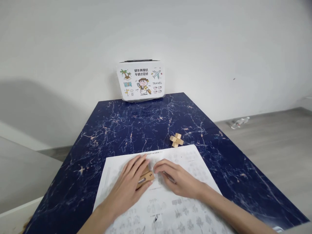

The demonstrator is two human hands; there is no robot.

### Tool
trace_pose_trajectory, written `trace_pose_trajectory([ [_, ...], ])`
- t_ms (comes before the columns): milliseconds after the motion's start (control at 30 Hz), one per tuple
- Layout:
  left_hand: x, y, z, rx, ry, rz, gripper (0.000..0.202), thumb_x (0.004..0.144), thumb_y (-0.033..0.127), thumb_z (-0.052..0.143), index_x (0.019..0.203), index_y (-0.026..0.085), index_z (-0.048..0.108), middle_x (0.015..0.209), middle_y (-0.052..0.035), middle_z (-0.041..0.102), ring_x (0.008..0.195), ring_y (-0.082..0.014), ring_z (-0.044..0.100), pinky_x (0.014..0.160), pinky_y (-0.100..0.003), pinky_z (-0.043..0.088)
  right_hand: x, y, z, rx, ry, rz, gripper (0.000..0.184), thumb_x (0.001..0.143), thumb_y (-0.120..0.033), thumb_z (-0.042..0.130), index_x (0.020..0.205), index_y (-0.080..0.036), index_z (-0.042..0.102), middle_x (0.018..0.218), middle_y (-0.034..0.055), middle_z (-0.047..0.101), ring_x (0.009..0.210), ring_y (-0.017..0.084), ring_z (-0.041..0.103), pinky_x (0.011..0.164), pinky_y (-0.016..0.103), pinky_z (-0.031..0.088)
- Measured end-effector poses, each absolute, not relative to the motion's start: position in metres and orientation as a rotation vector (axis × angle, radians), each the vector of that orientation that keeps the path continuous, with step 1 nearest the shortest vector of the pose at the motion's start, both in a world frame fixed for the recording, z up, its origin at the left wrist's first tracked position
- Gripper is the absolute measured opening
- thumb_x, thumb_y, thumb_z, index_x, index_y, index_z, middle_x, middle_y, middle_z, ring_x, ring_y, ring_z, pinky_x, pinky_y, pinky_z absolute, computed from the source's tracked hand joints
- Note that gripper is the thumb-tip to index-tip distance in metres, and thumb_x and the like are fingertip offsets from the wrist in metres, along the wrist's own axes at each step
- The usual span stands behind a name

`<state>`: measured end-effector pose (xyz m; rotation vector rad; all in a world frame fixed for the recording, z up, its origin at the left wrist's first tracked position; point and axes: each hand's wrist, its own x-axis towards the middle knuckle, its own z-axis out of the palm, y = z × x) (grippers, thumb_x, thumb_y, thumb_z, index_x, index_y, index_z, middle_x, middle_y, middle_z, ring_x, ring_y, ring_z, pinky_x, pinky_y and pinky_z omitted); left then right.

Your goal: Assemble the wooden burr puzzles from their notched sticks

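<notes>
My left hand [132, 182] lies over light-brown wooden pieces [147, 177] on a printed sheet. Its fingers reach across their far side and the thumb presses along the near side. One piece bears a black number 2 and has a pale slot in it. Just to the right, my right hand [176, 178] is closed, fingers curled towards the pieces; whatever may be inside it is hidden. Under both hands spreads the white sheet [148, 201], printed with grey drawings and small text. A cross-shaped wooden block puzzle [176, 140] sits just beyond the sheet's far edge.
The dark blue marble-patterned table [136, 126] runs away to the wall. A white cartoon-printed case [141, 81] stands upright at its far end. On the floor to the right lies a clear plastic bottle [240, 123].
</notes>
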<state>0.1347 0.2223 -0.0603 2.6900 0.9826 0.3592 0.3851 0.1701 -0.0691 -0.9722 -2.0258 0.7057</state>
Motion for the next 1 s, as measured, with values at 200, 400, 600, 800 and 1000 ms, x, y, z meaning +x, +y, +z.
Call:
trace_pose_trajectory([
  [200,0.115,0.239,-0.063,2.716,1.077,0.364,0.052,0.105,0.047,0.055,0.154,0.034,0.047,0.163,-0.0047,0.044,0.146,-0.0350,0.042,0.116,-0.053,0.046,0.385,0.171,-0.069,-1.042,-2.031,0.669,0.033,0.097,-0.004,0.048,0.121,-0.024,0.059,0.120,0.0092,0.067,0.107,0.022,0.067,0.091,0.038,0.060],
  [400,0.084,0.258,-0.063,2.763,1.083,0.368,0.051,0.103,0.045,0.057,0.153,0.033,0.050,0.162,-0.0054,0.045,0.144,-0.0357,0.043,0.115,-0.054,0.047,0.386,0.172,-0.069,-1.079,-2.045,0.623,0.029,0.101,-0.008,0.046,0.122,-0.023,0.060,0.116,0.0093,0.069,0.104,0.023,0.067,0.089,0.039,0.059],
  [600,0.070,0.265,-0.055,2.786,1.049,0.367,0.043,0.106,0.036,0.054,0.149,0.038,0.056,0.166,-0.0040,0.039,0.145,-0.0358,0.041,0.116,-0.058,0.045,0.387,0.174,-0.072,-1.079,-1.970,0.522,0.030,0.099,-0.003,0.045,0.115,-0.023,0.060,0.107,0.0084,0.070,0.098,0.024,0.067,0.083,0.039,0.058],
  [800,0.061,0.270,-0.055,2.779,1.050,0.337,0.046,0.104,0.035,0.056,0.151,0.037,0.054,0.166,-0.0050,0.038,0.147,-0.0364,0.039,0.117,-0.059,0.045,0.391,0.177,-0.075,-1.187,-1.752,0.333,0.024,0.099,-0.005,0.046,0.107,-0.023,0.061,0.099,0.0079,0.067,0.091,0.022,0.065,0.078,0.036,0.055],
  [1000,0.057,0.273,-0.055,2.757,1.032,0.359,0.044,0.103,0.034,0.058,0.147,0.036,0.058,0.164,-0.0046,0.041,0.146,-0.0353,0.040,0.118,-0.058,0.044,0.401,0.183,-0.078,-1.415,-1.517,0.133,0.019,0.099,-0.014,0.052,0.114,-0.022,0.059,0.114,0.0115,0.059,0.097,0.025,0.062,0.082,0.041,0.054],
])
